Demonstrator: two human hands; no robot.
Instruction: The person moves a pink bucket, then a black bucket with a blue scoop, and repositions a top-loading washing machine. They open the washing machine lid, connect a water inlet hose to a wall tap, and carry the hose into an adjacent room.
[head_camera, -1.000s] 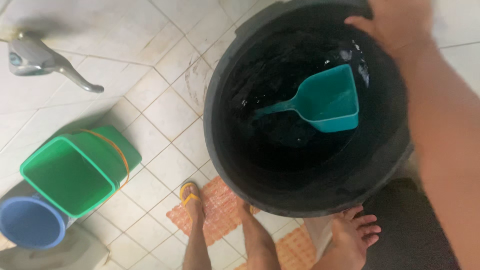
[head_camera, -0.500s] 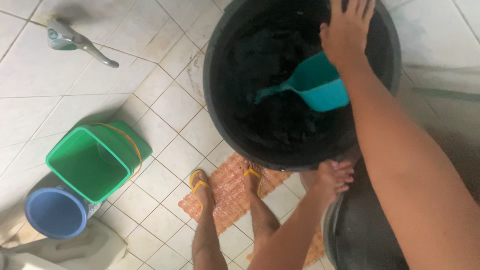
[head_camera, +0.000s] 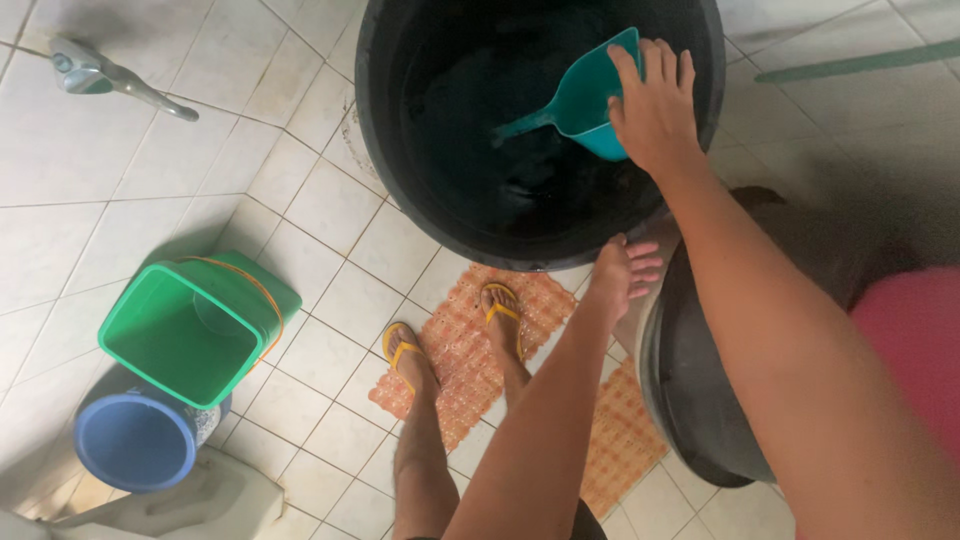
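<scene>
Fingers (head_camera: 655, 70) of right hand (head_camera: 655, 115) together, laid on teal scoop (head_camera: 590, 95) inside black tub (head_camera: 400, 190), upper centre. Left hand (head_camera: 620, 275) fingers spread, empty, below tub rim.

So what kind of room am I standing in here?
Most likely a tiled washroom or bathing area: a big black water tub with a teal scoop under your right hand, a tap, and a green bucket on the white tile floor.
</scene>
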